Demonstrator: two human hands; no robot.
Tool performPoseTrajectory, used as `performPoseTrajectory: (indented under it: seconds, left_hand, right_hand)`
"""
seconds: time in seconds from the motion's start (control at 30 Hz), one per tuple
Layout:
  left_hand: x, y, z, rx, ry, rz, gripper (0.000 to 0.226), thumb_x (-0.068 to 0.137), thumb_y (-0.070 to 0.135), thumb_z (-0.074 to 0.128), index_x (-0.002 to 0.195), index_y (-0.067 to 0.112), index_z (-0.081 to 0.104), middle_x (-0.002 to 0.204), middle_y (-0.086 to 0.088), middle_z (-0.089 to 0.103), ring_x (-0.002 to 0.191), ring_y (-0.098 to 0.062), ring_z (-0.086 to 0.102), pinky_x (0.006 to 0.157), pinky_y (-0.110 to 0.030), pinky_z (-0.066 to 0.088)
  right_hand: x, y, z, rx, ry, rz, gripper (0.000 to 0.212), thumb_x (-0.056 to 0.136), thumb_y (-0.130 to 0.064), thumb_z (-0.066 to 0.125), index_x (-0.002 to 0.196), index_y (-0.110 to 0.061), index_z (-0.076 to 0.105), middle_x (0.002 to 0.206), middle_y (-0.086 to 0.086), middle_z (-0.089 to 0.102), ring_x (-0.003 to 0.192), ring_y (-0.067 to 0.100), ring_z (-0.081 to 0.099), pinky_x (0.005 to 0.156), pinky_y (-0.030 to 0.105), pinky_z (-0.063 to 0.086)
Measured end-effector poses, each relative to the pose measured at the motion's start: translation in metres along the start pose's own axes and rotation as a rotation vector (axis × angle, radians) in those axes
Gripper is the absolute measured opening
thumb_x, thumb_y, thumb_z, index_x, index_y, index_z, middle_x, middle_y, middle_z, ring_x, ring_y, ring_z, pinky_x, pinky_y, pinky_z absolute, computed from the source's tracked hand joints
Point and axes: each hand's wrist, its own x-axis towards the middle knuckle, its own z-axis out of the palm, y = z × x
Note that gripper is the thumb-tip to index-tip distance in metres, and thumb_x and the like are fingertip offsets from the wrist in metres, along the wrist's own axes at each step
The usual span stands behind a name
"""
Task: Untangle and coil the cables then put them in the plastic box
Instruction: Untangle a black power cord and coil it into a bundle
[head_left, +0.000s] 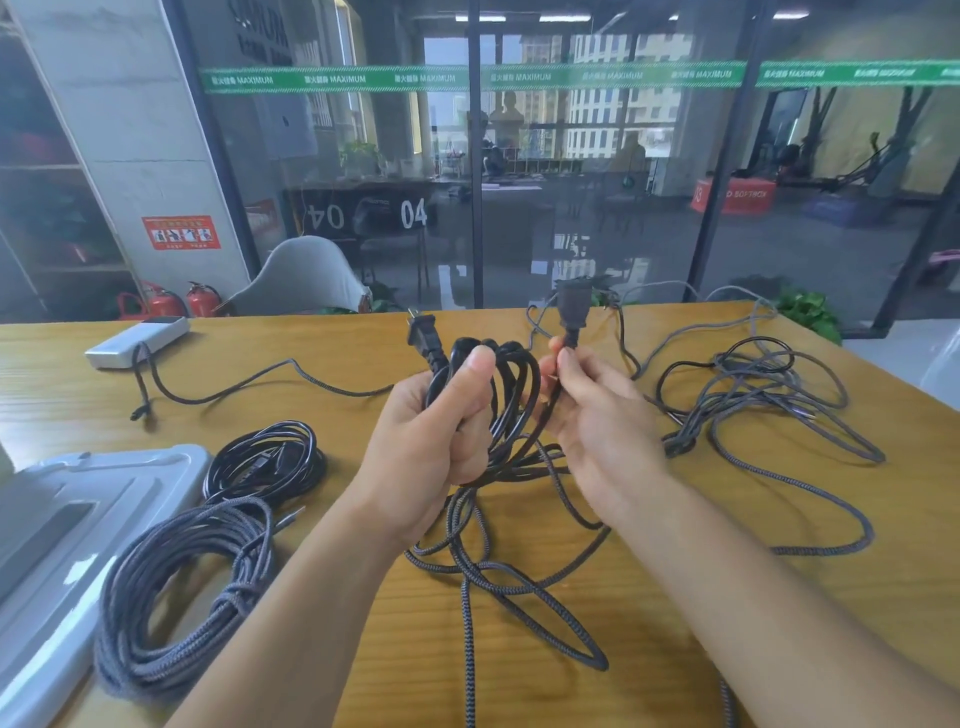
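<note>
1. At the table's near left corner we see the plastic box, with a coiled grey braided cable touching its right side.
2. Just behind that coil lies a coiled glossy black cable; toward the far left edge sits a white device with a thin braided lead trailing right.
3. Our left hand, raised over the table's middle, has its grip curled round a bundle of black power cable; the pronged plug sticks up behind it.
4. Our right hand pinches the same cable just below its socket end.
5. Loose braided cable sprawls below both hands.
6. Toward the far right edge lies a tangle of cables.
</note>
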Motion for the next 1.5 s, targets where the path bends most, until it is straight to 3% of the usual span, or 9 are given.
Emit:
performPoseTrajectory:
  seconds: [0.2,0.3,0.43,0.57,0.63,0.73,0.83,1.23,1.5]
  left_hand:
    - [-0.002,-0.012,0.011,0.019,-0.189,-0.034,0.053,0.098,0.045,0.058,0.061,0.019,0.029,0.050,0.006,0.026,0.043,-0.013,0.015,0.043,-0.025,0.017]
    - [-0.001,-0.017,0.014,0.025,-0.227,-0.095,0.059,0.099,0.047,0.061,0.061,0.017,0.027,0.049,0.006,0.026,0.042,-0.012,0.015,0.043,-0.025,0.017]
    - [0.003,-0.017,0.009,0.027,-0.127,-0.182,0.059,0.088,0.053,0.063,0.068,0.014,0.024,0.053,0.002,0.020,0.044,-0.013,0.014,0.041,-0.022,0.020]
    - [0.003,-0.017,0.015,0.065,0.025,-0.150,0.061,0.086,0.072,0.065,0.067,0.018,0.045,0.057,0.001,0.021,0.048,-0.014,0.012,0.042,-0.024,0.018]
    - [0.001,-0.017,0.021,0.045,0.088,-0.174,0.076,0.090,0.085,0.040,0.073,0.013,0.057,0.055,0.000,0.023,0.049,-0.016,0.013,0.044,-0.026,0.017]
    - [0.000,-0.017,0.022,-0.044,0.154,-0.227,0.078,0.106,0.064,0.019,0.078,0.005,0.062,0.053,-0.004,0.026,0.047,-0.017,0.015,0.044,-0.027,0.019]
    - [0.002,-0.018,0.020,-0.010,0.171,-0.226,0.063,0.113,0.040,0.022,0.081,0.002,0.061,0.049,-0.006,0.029,0.045,-0.017,0.016,0.047,-0.030,0.017]
    - [0.006,-0.022,0.017,-0.043,0.243,-0.113,0.034,0.112,0.037,0.042,0.110,0.015,0.069,0.065,-0.010,0.050,0.045,-0.020,0.033,0.044,-0.028,0.030]
    - [0.002,-0.025,0.030,0.178,0.160,0.109,0.032,0.103,0.044,0.048,0.086,0.020,0.059,0.062,0.001,0.033,0.051,-0.016,0.024,0.045,-0.034,0.020]
  right_hand:
    - [-0.015,0.005,0.012,-0.071,0.013,-0.090,0.042,0.113,-0.034,0.042,0.085,-0.020,0.071,0.103,0.006,0.079,0.106,0.033,0.072,0.101,0.051,0.054]
    - [-0.017,0.002,0.006,-0.043,-0.035,-0.098,0.046,0.111,-0.028,0.045,0.071,-0.024,0.066,0.081,0.002,0.073,0.075,0.023,0.069,0.072,0.039,0.056]
    - [-0.016,0.010,0.004,-0.188,-0.025,-0.185,0.028,0.108,-0.019,0.046,0.082,-0.015,0.041,0.068,0.003,0.036,0.052,0.013,0.038,0.047,0.029,0.029]
    - [-0.016,0.016,0.009,-0.199,0.020,-0.271,0.032,0.107,-0.027,0.049,0.076,-0.025,0.047,0.075,0.006,0.040,0.065,0.020,0.040,0.049,0.021,0.038]
    - [-0.016,0.017,0.011,-0.219,0.027,-0.299,0.031,0.102,-0.036,0.050,0.070,-0.034,0.049,0.079,0.009,0.042,0.070,0.027,0.043,0.052,0.019,0.040]
    - [-0.019,0.017,0.011,-0.197,0.006,-0.306,0.031,0.100,-0.036,0.049,0.068,-0.036,0.048,0.080,0.018,0.042,0.071,0.032,0.042,0.050,0.020,0.039]
    - [-0.021,0.015,0.011,-0.162,-0.034,-0.327,0.038,0.108,-0.025,0.047,0.070,-0.033,0.048,0.081,0.027,0.039,0.073,0.033,0.040,0.049,0.019,0.040]
    - [-0.019,0.015,0.009,-0.265,0.033,-0.377,0.036,0.111,-0.024,0.047,0.076,-0.034,0.049,0.065,-0.006,0.045,0.063,0.023,0.043,0.056,0.029,0.041]
    - [-0.007,0.014,0.001,-0.341,0.056,-0.311,0.025,0.111,-0.027,0.046,0.092,-0.013,0.053,0.073,0.007,0.052,0.060,0.019,0.048,0.050,0.030,0.041]
